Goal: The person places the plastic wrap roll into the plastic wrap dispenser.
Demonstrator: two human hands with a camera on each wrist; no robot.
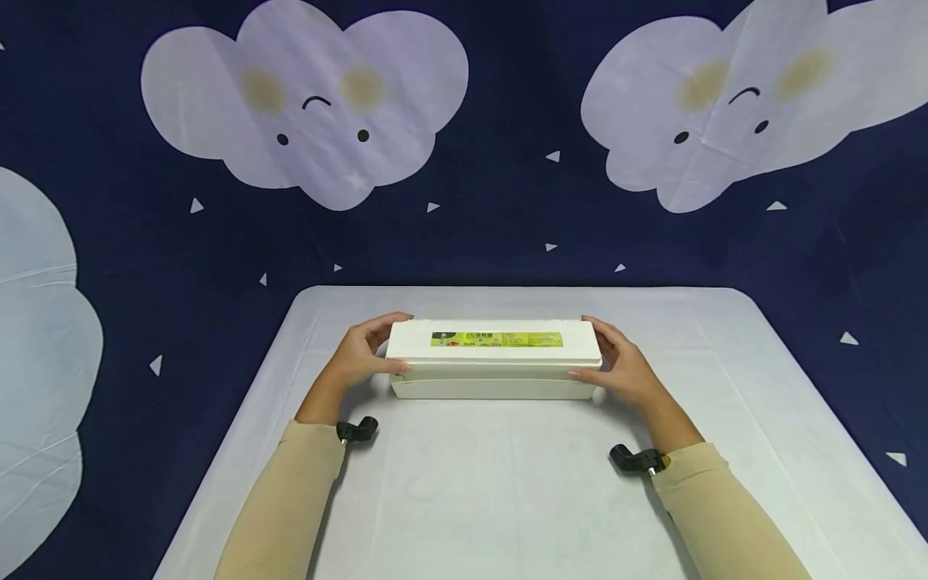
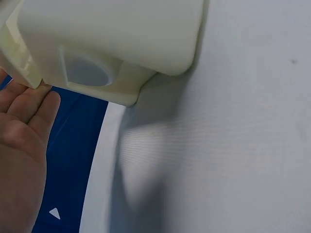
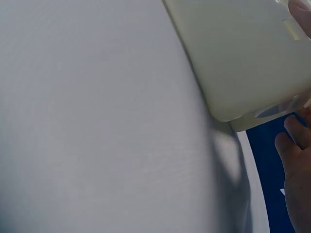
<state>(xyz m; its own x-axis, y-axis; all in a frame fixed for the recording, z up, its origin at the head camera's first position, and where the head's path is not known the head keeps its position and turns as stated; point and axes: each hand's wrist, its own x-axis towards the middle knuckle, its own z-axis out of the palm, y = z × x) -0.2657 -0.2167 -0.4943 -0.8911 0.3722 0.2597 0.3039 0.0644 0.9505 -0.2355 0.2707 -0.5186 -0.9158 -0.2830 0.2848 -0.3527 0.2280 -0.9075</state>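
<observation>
A long off-white plastic box (image 1: 493, 390) lies lengthwise across the white table, with a yellow-green printed label along the top of its lid. My left hand (image 1: 360, 351) grips its left end, thumb at the front edge and fingers reaching to the back. At the other end my right hand (image 1: 625, 366) holds it the same way. In the left wrist view the box (image 2: 112, 29) shows rounded corners and an oval recess in its end, with my left hand (image 2: 22, 126) below. The right wrist view has the box (image 3: 252, 58) beside my right hand (image 3: 299, 160).
White cloth covers the table (image 1: 493, 491), whose far edge runs behind the box. Beyond it hangs a dark blue curtain (image 1: 493, 161) with clouds and small triangles. A small black wrist camera sits on the left cuff (image 1: 358, 429) and another on the right (image 1: 636, 460).
</observation>
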